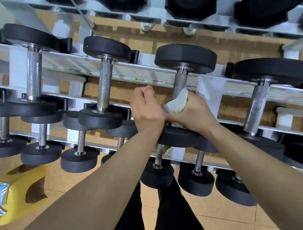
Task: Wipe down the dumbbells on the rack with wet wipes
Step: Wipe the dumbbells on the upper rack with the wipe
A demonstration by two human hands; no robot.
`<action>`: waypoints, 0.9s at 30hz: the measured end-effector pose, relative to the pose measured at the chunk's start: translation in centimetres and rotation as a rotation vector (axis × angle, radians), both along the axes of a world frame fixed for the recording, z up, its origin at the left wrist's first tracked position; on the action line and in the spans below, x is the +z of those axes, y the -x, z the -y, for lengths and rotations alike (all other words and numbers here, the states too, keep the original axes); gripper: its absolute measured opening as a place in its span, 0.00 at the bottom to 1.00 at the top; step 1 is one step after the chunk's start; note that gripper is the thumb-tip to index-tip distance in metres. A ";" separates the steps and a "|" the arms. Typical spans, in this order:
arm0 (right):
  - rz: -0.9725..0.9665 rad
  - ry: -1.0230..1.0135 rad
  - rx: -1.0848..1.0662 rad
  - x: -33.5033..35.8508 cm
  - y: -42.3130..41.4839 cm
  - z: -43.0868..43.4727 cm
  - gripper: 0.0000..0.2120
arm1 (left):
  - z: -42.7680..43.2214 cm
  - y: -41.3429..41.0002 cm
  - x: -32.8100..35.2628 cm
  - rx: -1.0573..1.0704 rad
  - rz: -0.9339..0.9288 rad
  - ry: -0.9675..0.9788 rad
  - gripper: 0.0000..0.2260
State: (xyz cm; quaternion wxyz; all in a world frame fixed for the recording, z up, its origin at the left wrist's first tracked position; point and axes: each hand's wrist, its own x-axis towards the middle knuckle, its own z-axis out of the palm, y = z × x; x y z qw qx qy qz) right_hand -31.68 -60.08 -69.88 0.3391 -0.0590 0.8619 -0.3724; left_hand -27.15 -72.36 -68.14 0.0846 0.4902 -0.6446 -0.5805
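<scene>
White rack (151,74), black dumbbell (185,58), knurled handle (179,80), right hand (193,112) fingers clamping crumpled wipe (177,102), left hand (147,106) fisted.

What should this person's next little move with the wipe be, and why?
Probably slide the right hand and its wet wipe up the handle toward the far weight: the wipe sits wrapped round the handle's near end, while the knurled metal above it is uncovered. The left hand is curled beside it, holding nothing visible.

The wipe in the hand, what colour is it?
White; the wipe shows in the head view, gripped by the right hand.
</scene>
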 end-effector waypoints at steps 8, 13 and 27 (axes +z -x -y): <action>-0.195 0.045 -0.677 4.4 -1.5 -4.7 0.09 | -0.8 -0.4 2.3 -0.348 0.023 0.282 0.10; 0.178 0.482 -0.730 9.2 -2.9 -5.0 0.33 | -5.4 -1.7 7.1 -0.729 -0.045 0.017 0.17; 0.448 0.757 -0.637 14.0 -5.6 -14.4 0.21 | -8.8 -3.2 12.3 -0.414 -0.034 -0.277 0.08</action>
